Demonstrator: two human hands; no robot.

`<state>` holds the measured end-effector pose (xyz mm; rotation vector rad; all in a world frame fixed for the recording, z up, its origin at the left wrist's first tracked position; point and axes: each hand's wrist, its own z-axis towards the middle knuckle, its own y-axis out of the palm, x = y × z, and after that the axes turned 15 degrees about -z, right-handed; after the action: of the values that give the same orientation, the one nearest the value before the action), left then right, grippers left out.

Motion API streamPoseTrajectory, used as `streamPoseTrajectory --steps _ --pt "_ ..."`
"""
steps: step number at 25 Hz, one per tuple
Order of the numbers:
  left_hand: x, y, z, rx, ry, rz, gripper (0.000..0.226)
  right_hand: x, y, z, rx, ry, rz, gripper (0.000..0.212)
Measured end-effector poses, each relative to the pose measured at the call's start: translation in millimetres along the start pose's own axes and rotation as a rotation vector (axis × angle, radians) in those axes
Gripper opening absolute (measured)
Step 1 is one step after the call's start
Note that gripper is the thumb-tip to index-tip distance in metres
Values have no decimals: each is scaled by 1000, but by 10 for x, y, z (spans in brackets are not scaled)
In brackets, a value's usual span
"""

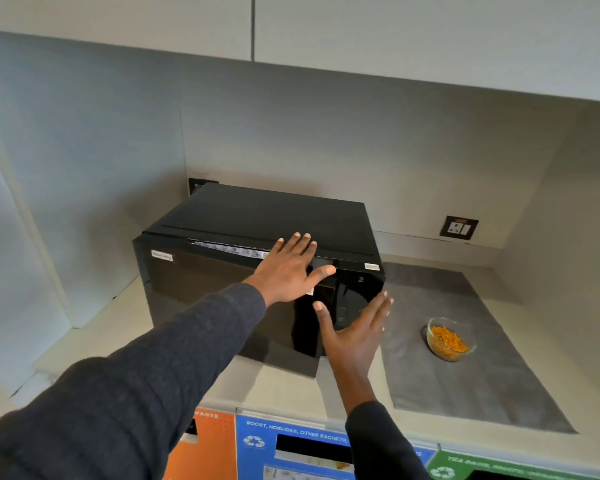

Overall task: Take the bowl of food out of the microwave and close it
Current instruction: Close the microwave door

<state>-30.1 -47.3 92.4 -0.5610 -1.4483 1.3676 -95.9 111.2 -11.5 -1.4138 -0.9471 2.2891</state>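
1. The microwave (257, 271) is a black, glossy box standing on the pale desk (118, 341), set back toward the wall; a small white label sits at the upper left of its dark front.
2. Its door looks almost shut — a thin lit strip shows along the top edge between door and body, so I cannot tell whether it is fully latched.
3. The left hand (286, 271) lies flat on the upper right part of the door, fingers (300, 245) spread and straight, gripping nothing; the thumb points right toward the control panel.
4. The right hand (355, 336) hovers just in front of the microwave's right-hand control panel, palm turned inward, fingers (378, 306) open and empty. Whether it touches the panel cannot be told.
5. Both arms wear dark long sleeves (118, 393).
6. The bowl (451, 339) is small, round and of clear glass, holding short orange-yellow pieces of food (451, 341) heaped to about half its depth.
7. It stands upright on a grey mat (482, 382) spread on the desk to the right of the microwave — near it, not touching, and apart from both hands.
8. A wall socket (459, 227) sits on the wall behind the mat.
9. Below the desk edge run coloured bin labels (291, 441) in orange, blue and green with recycling marks.
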Motion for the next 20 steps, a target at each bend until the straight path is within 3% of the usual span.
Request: streamPoseTrajectory --steps 3,7,10,14,20 --pt "-46 35 164 -8 -13 2 104 95 189 121 -63 86 90 139" --pt "-89 54 285 14 -6 15 96 356 404 136 -86 134 305 138" --pt "-121 81 344 35 4 26 94 538 537 89 -87 165 324 129" --pt "-133 99 363 82 25 44 91 553 592 81 26 149 355 92" --pt "-114 118 393 128 32 70 92 493 644 123 82 216 320 89"
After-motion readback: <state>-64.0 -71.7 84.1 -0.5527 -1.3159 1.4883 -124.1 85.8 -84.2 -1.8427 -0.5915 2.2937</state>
